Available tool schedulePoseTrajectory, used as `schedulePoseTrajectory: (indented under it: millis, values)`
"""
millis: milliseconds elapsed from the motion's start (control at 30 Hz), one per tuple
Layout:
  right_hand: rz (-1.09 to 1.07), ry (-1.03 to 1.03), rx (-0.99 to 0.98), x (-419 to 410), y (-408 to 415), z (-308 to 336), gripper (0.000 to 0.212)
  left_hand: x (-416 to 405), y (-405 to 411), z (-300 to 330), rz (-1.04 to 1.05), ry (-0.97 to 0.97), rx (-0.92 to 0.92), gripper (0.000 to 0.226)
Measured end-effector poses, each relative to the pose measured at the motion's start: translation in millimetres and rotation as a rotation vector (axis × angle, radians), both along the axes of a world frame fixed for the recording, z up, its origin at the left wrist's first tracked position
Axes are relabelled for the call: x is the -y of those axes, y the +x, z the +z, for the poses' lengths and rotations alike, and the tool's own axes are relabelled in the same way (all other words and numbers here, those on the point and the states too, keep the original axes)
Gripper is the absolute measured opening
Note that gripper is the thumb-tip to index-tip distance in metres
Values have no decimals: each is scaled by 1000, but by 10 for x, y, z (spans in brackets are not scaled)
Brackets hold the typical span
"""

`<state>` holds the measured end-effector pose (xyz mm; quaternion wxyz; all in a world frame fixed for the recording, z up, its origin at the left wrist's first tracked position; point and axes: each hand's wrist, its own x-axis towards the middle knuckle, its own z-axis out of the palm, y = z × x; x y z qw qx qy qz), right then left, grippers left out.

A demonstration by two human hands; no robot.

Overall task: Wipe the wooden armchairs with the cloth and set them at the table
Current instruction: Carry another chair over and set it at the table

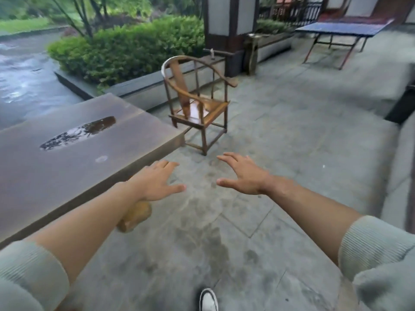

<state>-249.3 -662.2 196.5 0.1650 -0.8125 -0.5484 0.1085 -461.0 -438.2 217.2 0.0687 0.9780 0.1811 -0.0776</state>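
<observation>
No writing or label can be read anywhere. The wooden armchair [197, 104] — a curved horseshoe back rail, one flat central splat, thin square legs and a glossy amber seat — stands on the grey stone paving just beyond the far corner of the table [74, 167]. The table is a thick matte brown slab with a dark wet puddle on top. Both hands are bare and empty, well short of the armchair: the left hand [155, 182] and the right hand [244, 176] each hold an open grip, fingers spread — palms down.
</observation>
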Motion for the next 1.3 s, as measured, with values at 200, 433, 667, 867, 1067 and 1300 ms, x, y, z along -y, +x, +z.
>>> schedulePoseTrajectory:
  millis: [200, 433, 667, 867, 1067, 1300]
  values:
    - [-61, -14, 58, -831, 2055, 181, 84, -1025, 2193, 112, -29, -1, 107, 97]
    - [-6, -81, 75, -1840, 3882, 315, 86, -1950, 4057, 391, 1, -17, 57, 95]
    - [129, -21, 69, -3358, 5731, 264, 85, -3079, 5440, 245, 148, 37, 64, 81]
    - [252, -44, 22, -4719, 6555, 339, 94, -3918, 5962, 290, 359, 16, 69, 80]
    - [430, -78, -31, -6584, 7041, 220, 92, -5290, 6283, 157, 450, 37, 60, 73]
    - [442, -104, -61, -8654, 7198, 12, 91, -7284, 6591, -132, 428, 13, 38, 70]
